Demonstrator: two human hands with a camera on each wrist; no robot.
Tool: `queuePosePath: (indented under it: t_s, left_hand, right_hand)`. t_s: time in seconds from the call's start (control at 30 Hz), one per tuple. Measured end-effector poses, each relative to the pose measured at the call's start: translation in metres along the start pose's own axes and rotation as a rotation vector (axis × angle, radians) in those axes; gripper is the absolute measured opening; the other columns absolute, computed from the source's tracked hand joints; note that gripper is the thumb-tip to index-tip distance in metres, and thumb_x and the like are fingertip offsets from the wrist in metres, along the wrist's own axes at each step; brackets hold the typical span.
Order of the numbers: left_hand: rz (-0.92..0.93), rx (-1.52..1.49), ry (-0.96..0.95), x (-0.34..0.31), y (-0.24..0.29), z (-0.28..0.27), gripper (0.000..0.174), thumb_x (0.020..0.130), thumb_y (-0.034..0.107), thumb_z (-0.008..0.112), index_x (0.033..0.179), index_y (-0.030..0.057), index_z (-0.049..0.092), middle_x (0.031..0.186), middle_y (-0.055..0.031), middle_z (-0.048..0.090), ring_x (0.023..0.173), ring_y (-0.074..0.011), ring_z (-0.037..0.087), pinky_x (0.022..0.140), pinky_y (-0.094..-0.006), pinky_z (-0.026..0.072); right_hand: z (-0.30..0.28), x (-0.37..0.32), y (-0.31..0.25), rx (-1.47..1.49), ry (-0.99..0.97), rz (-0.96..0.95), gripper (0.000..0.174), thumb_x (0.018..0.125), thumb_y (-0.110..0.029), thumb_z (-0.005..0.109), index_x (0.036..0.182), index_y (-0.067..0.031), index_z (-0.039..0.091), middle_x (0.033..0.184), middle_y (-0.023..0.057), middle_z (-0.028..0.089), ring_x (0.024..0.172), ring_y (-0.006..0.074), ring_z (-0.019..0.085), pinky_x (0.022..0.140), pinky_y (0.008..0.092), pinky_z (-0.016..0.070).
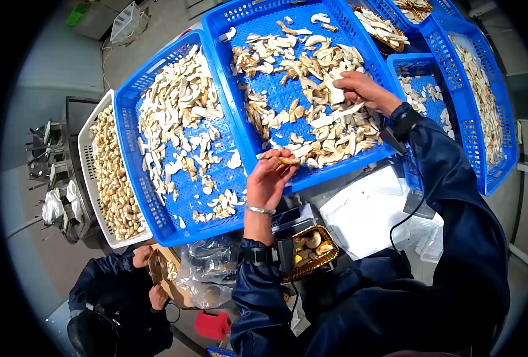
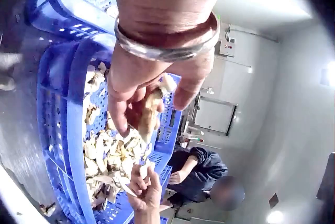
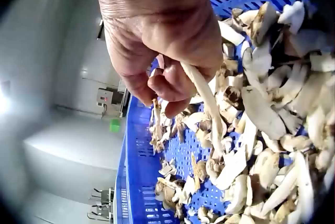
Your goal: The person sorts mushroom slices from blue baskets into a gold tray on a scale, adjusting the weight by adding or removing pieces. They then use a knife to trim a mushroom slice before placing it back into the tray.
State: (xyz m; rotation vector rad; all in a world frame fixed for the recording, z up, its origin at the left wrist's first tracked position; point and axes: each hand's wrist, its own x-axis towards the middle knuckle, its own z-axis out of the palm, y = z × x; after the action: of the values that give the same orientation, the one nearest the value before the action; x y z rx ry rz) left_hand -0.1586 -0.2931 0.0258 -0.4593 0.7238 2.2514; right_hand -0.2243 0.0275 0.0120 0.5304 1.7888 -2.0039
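My left hand [image 1: 270,183] holds a brownish mushroom slice [image 2: 149,115] between thumb and fingers, palm turned up, at the near edge of the middle blue crate [image 1: 276,92]. A pale bit shows by the thumb in the left wrist view. Farther right, my right hand [image 1: 364,92] pinches a broad white mushroom slice [image 1: 336,93] over the pile. In the right wrist view a long pale slice [image 3: 208,101] sticks out below the palm, and the fingertips are curled inward. Loose cut mushroom slices [image 1: 335,143] lie heaped beneath both hands.
Left stands another blue crate [image 1: 130,160] of slices, then a white basket [image 1: 92,184] of small whole mushrooms. More blue crates [image 1: 481,175] are at right. Close to my body are a gold-rimmed basket [image 1: 319,266] and white sheeting [image 1: 362,208]. Another person [image 1: 118,297] works at lower left.
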Motion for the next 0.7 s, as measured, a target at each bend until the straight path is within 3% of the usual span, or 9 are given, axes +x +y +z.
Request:
queuePosePath:
  t_s: [0.1, 0.13, 0.17, 0.27, 0.43, 0.5, 0.57, 0.6, 0.7]
  left_hand:
    - [0.079, -0.059, -0.036, 0.002, -0.003, -0.003, 0.014, 0.088, 0.021, 0.056, 0.086, 0.007, 0.055, 0.078, -0.003, 0.056, 0.071, -0.0163, 0.055, 0.074, -0.0343, 0.0479]
    - [0.09, -0.035, 0.076, 0.007, -0.005, -0.003, 0.02, 0.087, 0.026, 0.058, 0.075, 0.0108, 0.051, 0.064, 0.002, 0.044, 0.058, -0.0109, 0.045, 0.057, -0.0282, 0.0419]
    - [0.091, -0.034, 0.075, 0.012, -0.004, -0.001, 0.02, 0.087, 0.026, 0.058, 0.075, 0.0108, 0.051, 0.064, 0.002, 0.044, 0.058, -0.0109, 0.045, 0.057, -0.0282, 0.0419]
    - [0.051, 0.398, 0.234, 0.039, 0.001, 0.012, 0.026, 0.086, 0.029, 0.06, 0.07, 0.0144, 0.046, 0.055, 0.0051, 0.036, 0.048, -0.007, 0.034, 0.043, -0.0226, 0.0244]
    - [0.307, 1.095, 0.421, 0.153, 0.001, 0.042, 0.032, 0.075, 0.034, 0.07, 0.085, 0.005, 0.061, 0.061, -0.0001, 0.054, 0.053, -0.0094, 0.05, 0.05, -0.0265, 0.0416]
    - [0.387, 1.46, 0.574, 0.194, -0.009, 0.047, 0.045, 0.068, 0.042, 0.072, 0.086, 0.0021, 0.061, 0.081, -0.0122, 0.065, 0.07, -0.025, 0.061, 0.066, -0.038, 0.0483]
    - [0.299, 1.576, 0.701, 0.227, -0.023, 0.048, 0.048, 0.065, 0.045, 0.072, 0.088, 0.0039, 0.062, 0.086, -0.0145, 0.065, 0.074, -0.0302, 0.061, 0.069, -0.0401, 0.0482]
    - [0.217, 1.573, 0.626, 0.226, -0.021, 0.056, 0.048, 0.065, 0.044, 0.072, 0.09, 0.0044, 0.061, 0.085, -0.0141, 0.065, 0.076, -0.03, 0.062, 0.069, -0.0394, 0.0485]
    - [0.349, 1.596, 0.597, 0.234, -0.028, 0.049, 0.043, 0.066, 0.04, 0.072, 0.085, 0.0031, 0.062, 0.079, -0.0131, 0.065, 0.074, -0.0287, 0.063, 0.067, -0.0387, 0.0482]
  right_hand:
    - [-0.005, -0.005, -0.006, -0.078, -0.043, -0.017, 0.014, 0.091, -0.02, 0.055, 0.088, -0.0091, 0.047, 0.059, -0.0066, 0.033, 0.046, 0.0013, 0.028, 0.039, 0.0213, 0.0186]
    - [-0.001, -0.007, -0.008, -0.005, -0.025, -0.028, 0.014, 0.092, -0.02, 0.053, 0.091, -0.0076, 0.048, 0.057, -0.0068, 0.032, 0.045, 0.0013, 0.027, 0.039, 0.0211, 0.019]
    - [0.002, -0.008, -0.01, 0.067, -0.007, -0.041, 0.014, 0.092, -0.019, 0.052, 0.094, -0.0062, 0.048, 0.056, -0.0069, 0.032, 0.044, 0.0013, 0.026, 0.039, 0.0209, 0.0194]
    - [-0.003, 0.01, -0.004, 0.143, -0.053, -0.006, 0.016, 0.093, -0.016, 0.049, 0.102, -0.0035, 0.047, 0.056, -0.0057, 0.038, 0.042, 0.0013, 0.028, 0.038, 0.0189, 0.0206]
    - [-0.008, 0.006, -0.013, 0.447, 0.007, -0.062, 0.021, 0.094, -0.022, 0.046, 0.102, -0.0029, 0.05, 0.069, -0.0006, 0.051, 0.042, 0.0009, 0.036, 0.035, 0.0148, 0.0261]
    - [-0.016, -0.011, -0.019, 0.52, -0.152, -0.075, 0.028, 0.096, -0.025, 0.042, 0.108, -0.0014, 0.05, 0.074, 0.0, 0.054, 0.044, 0.0001, 0.037, 0.035, 0.0142, 0.0272]
    - [-0.022, -0.017, -0.018, 0.298, -0.118, -0.173, 0.04, 0.095, -0.037, 0.043, 0.114, -0.0024, 0.05, 0.071, -0.0027, 0.053, 0.049, -0.0021, 0.039, 0.036, 0.0127, 0.0251]
    - [-0.023, -0.022, -0.029, 0.116, -0.083, -0.12, 0.041, 0.093, -0.038, 0.046, 0.114, -0.0022, 0.051, 0.07, -0.0035, 0.052, 0.051, -0.0021, 0.039, 0.038, 0.013, 0.0255]
    - [-0.026, -0.003, -0.02, -0.243, 0.071, -0.147, 0.036, 0.089, -0.031, 0.057, 0.11, -0.0026, 0.057, 0.072, -0.0049, 0.053, 0.056, 0.0015, 0.042, 0.048, 0.0177, 0.0312]
